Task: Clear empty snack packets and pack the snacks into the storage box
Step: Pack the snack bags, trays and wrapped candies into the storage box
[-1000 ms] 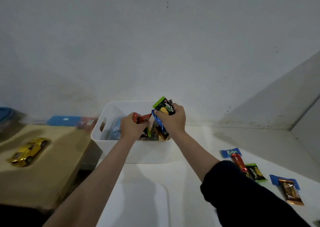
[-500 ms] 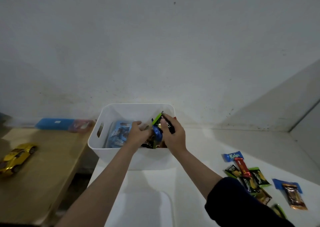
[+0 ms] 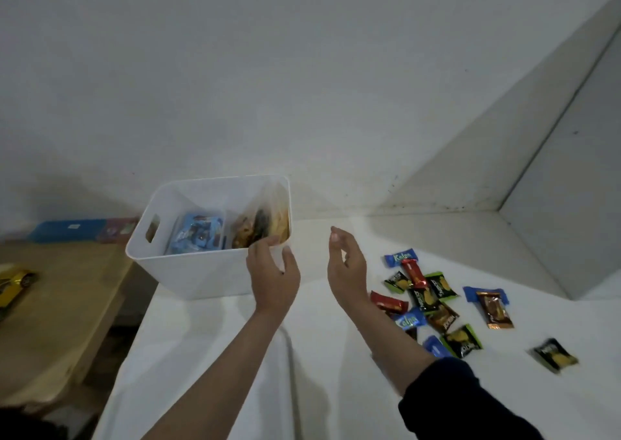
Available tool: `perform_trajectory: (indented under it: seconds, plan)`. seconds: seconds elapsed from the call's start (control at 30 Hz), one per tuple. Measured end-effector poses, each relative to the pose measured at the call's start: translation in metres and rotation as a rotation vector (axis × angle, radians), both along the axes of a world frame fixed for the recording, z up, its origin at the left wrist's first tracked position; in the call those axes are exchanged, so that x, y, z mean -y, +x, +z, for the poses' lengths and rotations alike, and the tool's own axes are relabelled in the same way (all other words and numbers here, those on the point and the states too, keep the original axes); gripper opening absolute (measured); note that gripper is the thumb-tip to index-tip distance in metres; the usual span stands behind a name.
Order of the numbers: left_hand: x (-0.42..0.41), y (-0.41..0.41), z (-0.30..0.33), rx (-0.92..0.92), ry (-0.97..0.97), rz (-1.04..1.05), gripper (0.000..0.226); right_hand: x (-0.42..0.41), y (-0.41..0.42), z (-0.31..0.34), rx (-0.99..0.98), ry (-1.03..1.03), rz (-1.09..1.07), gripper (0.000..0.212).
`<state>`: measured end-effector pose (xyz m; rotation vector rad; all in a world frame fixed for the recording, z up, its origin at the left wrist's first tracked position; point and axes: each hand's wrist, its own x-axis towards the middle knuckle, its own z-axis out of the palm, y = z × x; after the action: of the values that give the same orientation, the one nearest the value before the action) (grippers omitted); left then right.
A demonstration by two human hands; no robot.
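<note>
Item: white plastic storage box point(image 3: 201, 271) with a cut-out side handle, standing at the left end of the white tabletop point(image 3: 215, 355) against the wall. It is holding a pale blue snack bag point(image 3: 198, 236) on its left side and a clear bag of brown and yellow snacks point(image 3: 260, 226) against its right wall.

Item: loose snack packets point(image 3: 433, 300), small foil sachets in green-black, red, blue and brown, lying scattered on the tabletop to the right of the box, well apart from it. One green-black sachet point(image 3: 554, 355) is lying alone, furthest right.

Left hand point(image 3: 273, 271): hovering at the near right corner of the box, fingers spread and empty, fingertips at or just over the rim (contact cannot be told).

Right hand point(image 3: 346, 264): raised between box and packets, palm turned inward, fingers loosely curled and apart, gripping nothing. A dark sleeve point(image 3: 467, 402) is covering that forearm near the elbow.

Step in hand, as judged: going back for the next load from the scattered pile.

Handling notes:
- Sweeping several sachets together before lifting is likely saving trips (foil is slippery, so a cupped grip suits better than a pinch).
- Checking each for flatness should be separating empties from full ones.
- Keeping the left hand on the box would be steadying it.
</note>
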<state>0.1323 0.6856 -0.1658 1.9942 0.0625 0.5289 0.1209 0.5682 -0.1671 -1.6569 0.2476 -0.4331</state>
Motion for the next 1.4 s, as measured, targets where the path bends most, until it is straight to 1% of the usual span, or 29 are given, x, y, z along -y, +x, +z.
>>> perform_trajectory:
  seconds: [0.1, 0.17, 0.23, 0.3, 0.4, 0.47, 0.5, 0.53, 0.63, 0.7, 0.77, 0.87, 0.97, 1.03, 1.1, 1.23, 1.3, 1.4]
  plan:
    - [0.041, -0.049, -0.039, -0.094, 0.085, -0.105, 0.024, 0.051, -0.051, -0.050, -0.141, -0.139, -0.106, 0.034]
    - [0.066, -0.080, -0.065, -0.201, 0.106, -0.193, 0.033, 0.093, -0.085, -0.078, -0.203, -0.289, -0.148, 0.037]
    - [0.091, -0.108, -0.087, -0.318, 0.155, -0.271, 0.053, 0.138, -0.114, -0.100, -0.242, -0.474, -0.202, 0.045]
    - [0.116, -0.128, -0.106, -0.419, 0.279, -0.327, 0.076, 0.182, -0.137, -0.117, -0.345, -0.595, -0.257, 0.058]
    - [0.150, -0.147, -0.123, -0.625, 0.478, -0.379, 0.111, 0.242, -0.162, -0.132, -0.532, -0.671, -0.342, 0.081]
    - [0.168, -0.149, -0.131, -0.741, 0.566, -0.378, 0.136, 0.281, -0.167, -0.138, -0.647, -0.708, -0.341, 0.093]
    - [0.176, -0.148, -0.134, -0.775, 0.597, -0.364, 0.144, 0.298, -0.166, -0.139, -0.708, -0.712, -0.316, 0.098]
    - [0.182, -0.145, -0.138, -0.792, 0.619, -0.342, 0.147, 0.314, -0.162, -0.141, -0.756, -0.706, -0.282, 0.104]
    - [0.198, -0.132, -0.141, -0.810, 0.658, -0.284, 0.150, 0.343, -0.144, -0.146, -0.837, -0.706, -0.127, 0.124]
    - [0.205, -0.120, -0.139, -0.830, 0.713, -0.264, 0.153, 0.346, -0.128, -0.149, -0.828, -0.807, 0.051, 0.139]
    - [0.209, -0.105, -0.139, -0.840, 0.781, -0.267, 0.150, 0.342, -0.106, -0.149, -0.770, -0.921, 0.245, 0.146]
    - [0.209, -0.084, -0.144, -0.806, 0.843, -0.323, 0.143, 0.333, -0.074, -0.148, -0.677, -1.046, 0.440, 0.141]
    - [0.206, -0.074, -0.151, -0.706, 0.856, -0.353, 0.129, 0.324, -0.050, -0.152, -0.575, -1.125, 0.514, 0.129]
    - [0.202, -0.069, -0.156, -0.597, 0.852, -0.299, 0.111, 0.320, -0.038, -0.156, -0.503, -1.167, 0.510, 0.117]
    - [0.198, -0.065, -0.158, -0.480, 0.816, -0.270, 0.089, 0.316, -0.029, -0.160, -0.433, -1.171, 0.497, 0.102]
    - [0.199, -0.066, -0.158, -0.302, 0.728, -0.266, 0.053, 0.296, -0.028, -0.159, -0.256, -1.127, 0.400, 0.063]
    - [0.198, -0.068, -0.159, -0.321, 0.657, -0.277, 0.044, 0.284, -0.033, -0.161, -0.182, -1.116, 0.356, 0.047]
    - [0.190, -0.071, -0.161, -0.348, 0.598, -0.297, 0.046, 0.278, -0.039, -0.158, -0.165, -1.136, 0.331, 0.033]
